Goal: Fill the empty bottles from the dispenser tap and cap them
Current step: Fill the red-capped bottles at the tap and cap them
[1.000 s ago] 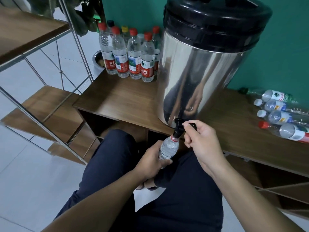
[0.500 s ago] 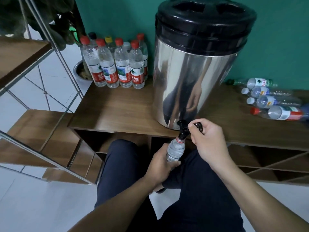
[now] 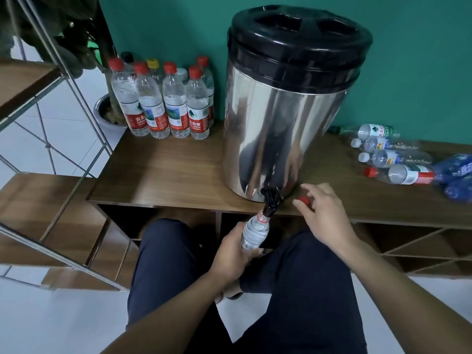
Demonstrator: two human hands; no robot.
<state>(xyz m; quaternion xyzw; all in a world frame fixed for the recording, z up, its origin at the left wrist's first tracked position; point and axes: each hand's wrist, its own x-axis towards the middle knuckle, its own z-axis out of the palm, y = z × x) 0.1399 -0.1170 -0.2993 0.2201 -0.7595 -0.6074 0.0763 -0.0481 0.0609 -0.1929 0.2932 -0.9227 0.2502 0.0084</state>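
A steel dispenser (image 3: 278, 118) with a black lid stands on the wooden shelf top (image 3: 166, 172). Its black tap (image 3: 271, 201) juts over the front edge. My left hand (image 3: 232, 256) grips an uncapped clear bottle (image 3: 255, 232) with its mouth just under the tap spout. My right hand (image 3: 324, 213) is to the right of the tap, over the shelf top, with its fingertips on a red cap (image 3: 303, 200). Whether the cap is lifted off the wood I cannot tell.
Several capped upright bottles (image 3: 163, 106) stand at the back left of the shelf top. Several bottles (image 3: 390, 159) lie on their sides at the right, beside blue crumpled plastic (image 3: 457, 172). A metal-framed shelf (image 3: 51, 123) stands at the left. My knees are below the tap.
My right hand has left the tap handle and moved right to the red cap on the shelf top. My left hand keeps the bottle under the tap. The camera tilted back.
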